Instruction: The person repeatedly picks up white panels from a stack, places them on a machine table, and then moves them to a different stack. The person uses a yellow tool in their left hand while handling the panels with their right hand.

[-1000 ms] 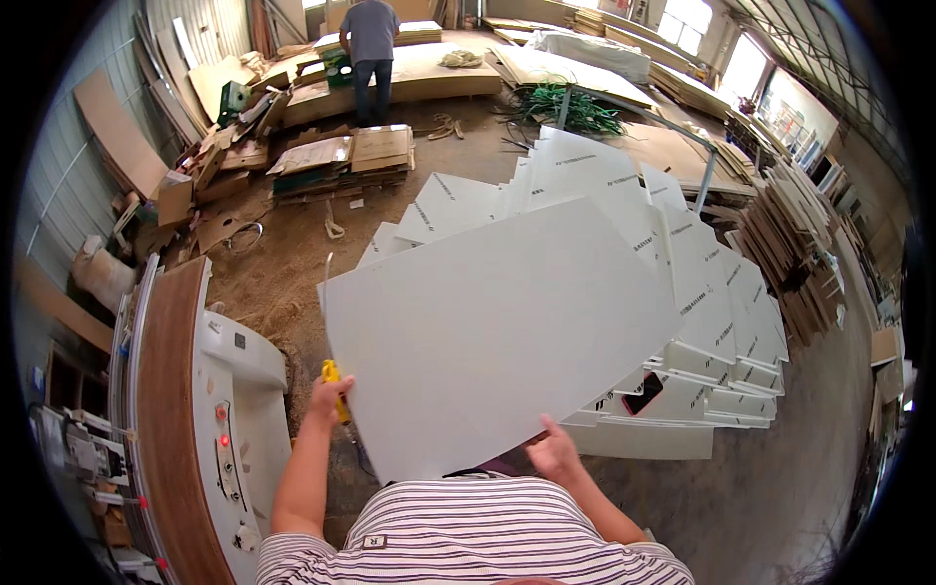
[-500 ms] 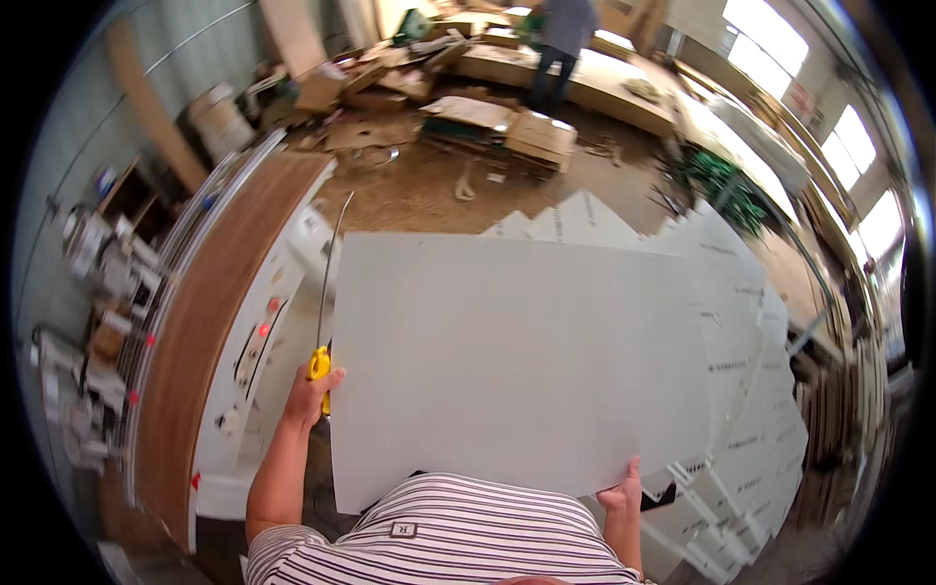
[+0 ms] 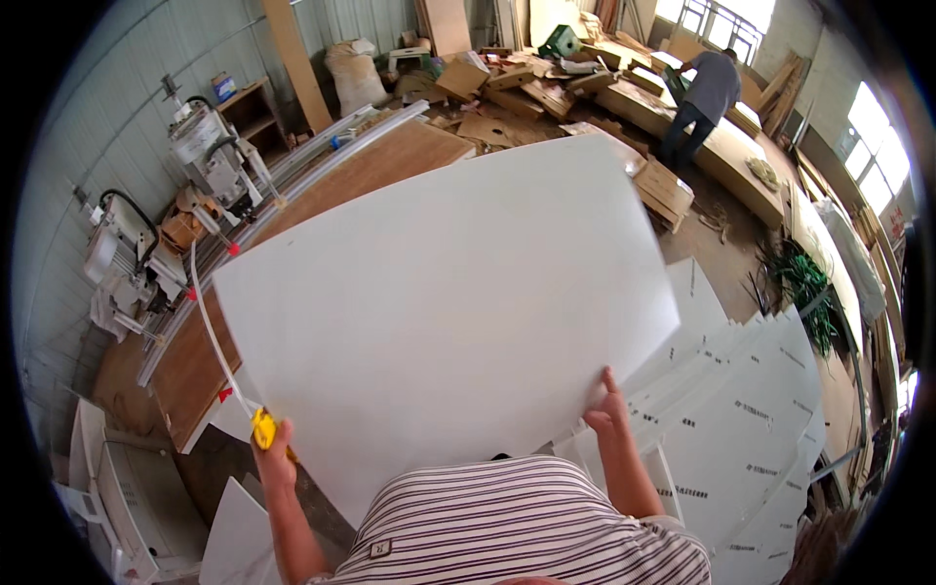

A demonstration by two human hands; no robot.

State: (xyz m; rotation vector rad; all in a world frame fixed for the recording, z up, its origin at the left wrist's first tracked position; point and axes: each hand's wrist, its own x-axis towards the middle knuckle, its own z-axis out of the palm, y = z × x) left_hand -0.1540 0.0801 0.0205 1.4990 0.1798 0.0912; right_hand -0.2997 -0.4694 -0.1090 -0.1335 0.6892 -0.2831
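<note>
A large, thin white panel stretches in front of my body, its near edge against my striped shirt. My left hand grips its left edge, and in the same hand is a yellow tool that looks like a tape measure. From it a long, thin pale strip runs outward along the panel's left side. My right hand is closed on the near right edge, thumb on top and fingers hidden beneath.
Stacked white sheets with printed marks lie at the right. On the left stand a brown-topped bench and white machines. Cardboard and wood scraps litter the back, where another person bends over a long stack. Green straps hang at the right.
The panel has turned and shifted left, away from the sheet stack, with both hands still on it. My view has swung left. The other person now bends forward.
</note>
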